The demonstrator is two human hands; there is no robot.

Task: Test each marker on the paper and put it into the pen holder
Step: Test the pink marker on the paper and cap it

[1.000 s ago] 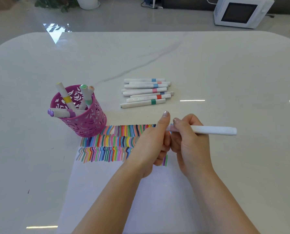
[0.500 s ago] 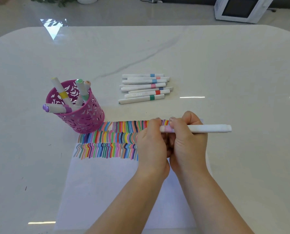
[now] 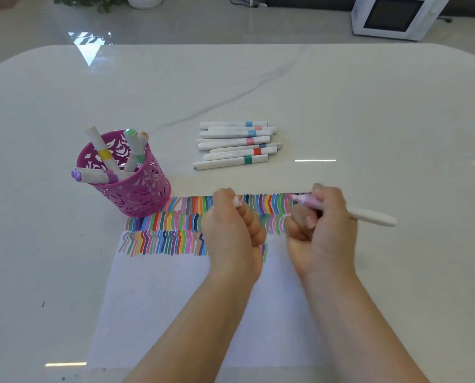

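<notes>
Head view. Both hands are motion-blurred and hide the middle of the coloured strokes on the paper. The forearms are cut off by the lower frame edge.

The left hand has its fingers curled, with thumb and forefinger pinching a small pale cap that is mostly hidden and hard to make out. The right hand grips the marker, its fingers closed round the front of the barrel and covering it.

The marker is uncapped, with a white barrel, a pink collar and a pink tip pointing left. It is at the paper's far right corner; whether the tip touches the sheet cannot be told.

The paper lies at the table's near edge, and rows of strokes fill its far part. The pink holder stands at the paper's far left corner, overlapping it, and contains four markers. A pile of capped markers lies beyond the paper, towards the table's middle.
</notes>
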